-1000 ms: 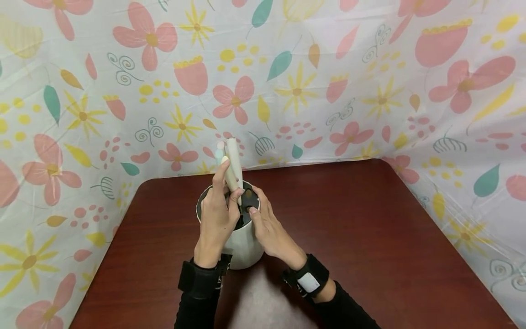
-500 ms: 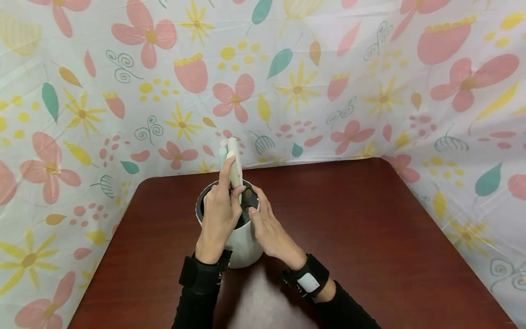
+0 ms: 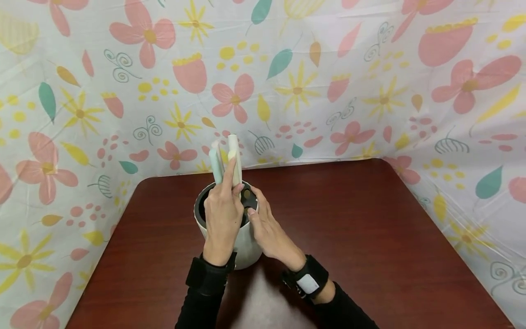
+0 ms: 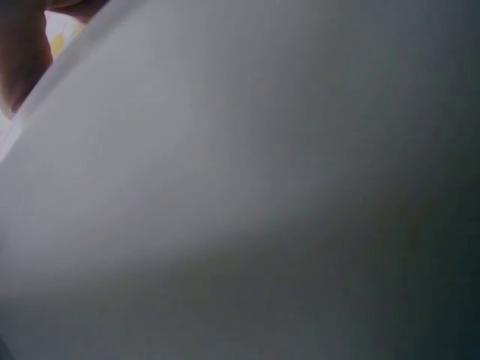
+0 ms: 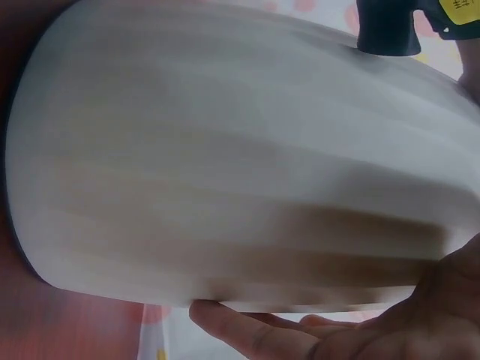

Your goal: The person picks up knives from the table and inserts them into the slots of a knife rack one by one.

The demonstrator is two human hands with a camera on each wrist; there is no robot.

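Observation:
A white ribbed pen holder point(image 3: 245, 246) with a dark inner insert stands upright on the table. Several pastel pens rise from its top: a light blue one point(image 3: 215, 165) leaning left, and a pale yellow one point(image 3: 236, 170) beside a taller white one point(image 3: 233, 139). My left hand point(image 3: 223, 214) reaches over the opening and pinches the pale yellow pen, index finger stretched up along it. Their lower ends are hidden. My right hand point(image 3: 272, 230) grips the holder's right rim, thumb on the insert. In the right wrist view, right-hand fingers point(image 5: 262, 337) lie along the holder's wall point(image 5: 187, 165).
The reddish-brown table point(image 3: 349, 237) extends around the holder. A flowered cloth point(image 3: 304, 114) hangs behind and beside it. Black straps point(image 3: 210, 276) circle both wrists. The left wrist view is mostly filled by the blurred holder wall point(image 4: 187, 150).
My left hand has shifted slightly right and turned more upright. The light blue pen now leans left, apart from the pale yellow and white pens. My right hand keeps its place on the rim.

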